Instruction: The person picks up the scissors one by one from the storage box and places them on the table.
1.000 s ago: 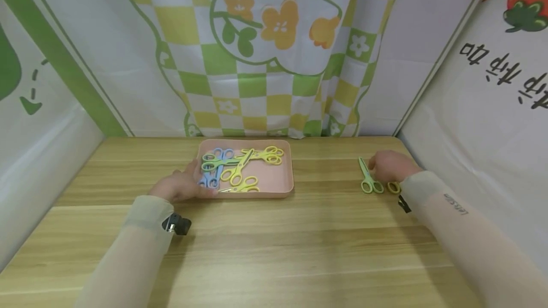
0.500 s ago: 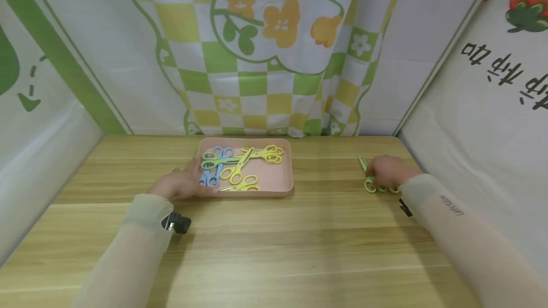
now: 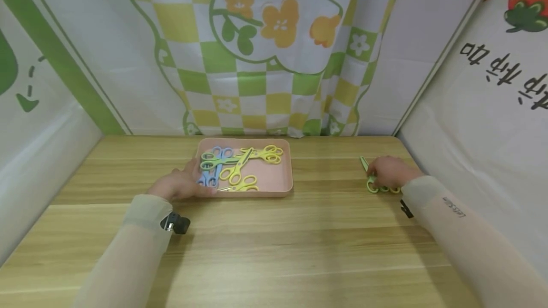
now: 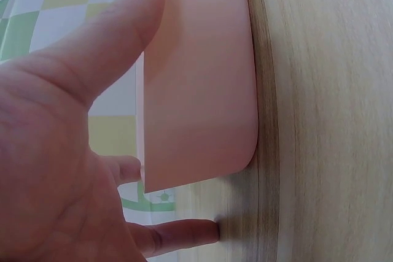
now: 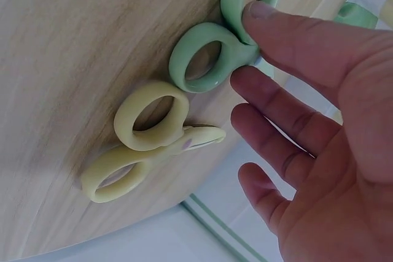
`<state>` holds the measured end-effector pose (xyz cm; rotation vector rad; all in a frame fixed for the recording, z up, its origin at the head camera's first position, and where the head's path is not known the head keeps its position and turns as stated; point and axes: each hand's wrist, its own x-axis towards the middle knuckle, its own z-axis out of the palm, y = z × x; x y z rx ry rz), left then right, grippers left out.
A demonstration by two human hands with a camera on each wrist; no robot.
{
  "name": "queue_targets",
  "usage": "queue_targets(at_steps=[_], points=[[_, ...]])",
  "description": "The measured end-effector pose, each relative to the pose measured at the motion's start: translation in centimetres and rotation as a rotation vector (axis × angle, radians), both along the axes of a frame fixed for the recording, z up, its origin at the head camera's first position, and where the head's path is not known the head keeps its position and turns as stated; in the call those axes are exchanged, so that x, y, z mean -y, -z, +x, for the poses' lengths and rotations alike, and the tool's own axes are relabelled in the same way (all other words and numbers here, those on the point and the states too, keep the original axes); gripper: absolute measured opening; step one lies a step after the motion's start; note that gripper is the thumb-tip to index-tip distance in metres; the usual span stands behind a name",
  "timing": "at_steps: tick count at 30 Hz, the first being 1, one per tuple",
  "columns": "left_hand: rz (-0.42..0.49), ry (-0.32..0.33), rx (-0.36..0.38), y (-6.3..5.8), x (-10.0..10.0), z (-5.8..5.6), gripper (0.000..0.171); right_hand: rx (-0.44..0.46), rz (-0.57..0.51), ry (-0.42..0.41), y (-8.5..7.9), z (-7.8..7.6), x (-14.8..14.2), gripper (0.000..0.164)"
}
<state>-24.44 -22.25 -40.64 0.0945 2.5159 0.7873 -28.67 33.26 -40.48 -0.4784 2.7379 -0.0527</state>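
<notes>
My left hand (image 3: 181,184) is at the left end of a shallow pink tray (image 3: 277,177). In the left wrist view its fingers are spread, the thumb lying over the wall of the tray (image 4: 196,96). Inside the tray lie blue scissors (image 3: 217,175), green scissors (image 3: 220,161) and several yellow scissors (image 3: 235,175). At the right, my right hand (image 3: 390,172) pinches another pair of green scissors (image 5: 228,59) between thumb and index finger near the handle loops; its blades are mostly hidden. The other fingers are loosely extended. Beside them lie yellow scissors (image 5: 161,156) on the table.
The wooden table (image 3: 299,241) carries the tray near its back edge. Behind it hangs a checked, flower-printed curtain (image 3: 257,80). White printed walls stand at the left and right (image 3: 484,122), the right one close to my right hand.
My right hand has moved slightly down onto the green scissors, which lay beside it a second ago, and now pinches them. The left hand and tray have stayed in place.
</notes>
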Motion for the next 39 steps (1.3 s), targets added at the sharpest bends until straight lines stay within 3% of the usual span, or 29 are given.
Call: queue_targets(at_steps=[8, 16, 26, 32, 39], points=[[-0.003, -0.014, 0.005, 0.2, 0.0, -0.2, 0.131, -0.011, -0.003, 0.004, -0.2, 0.1, -0.1, 0.034], [-0.006, -0.057, 0.026, 0.9, 0.3, -0.4, 0.14, -0.133, -0.001, -0.013, -0.8, 0.2, 1.6, 0.026], [0.035, -0.029, 0.035, 0.1, 0.0, 0.0, 0.132, -0.164, -0.066, -0.047, 0.0, -1.3, 6.4, 0.028], [-0.02, -0.051, 0.053, -0.3, -0.1, 0.3, 0.134, -0.189, -0.092, -0.094, 0.0, -1.8, 9.5, 0.027], [-0.113, -0.059, 0.069, -0.5, 0.1, 0.3, 0.14, -0.185, -0.113, -0.1, -1.4, -1.9, 13.4, 0.028]])
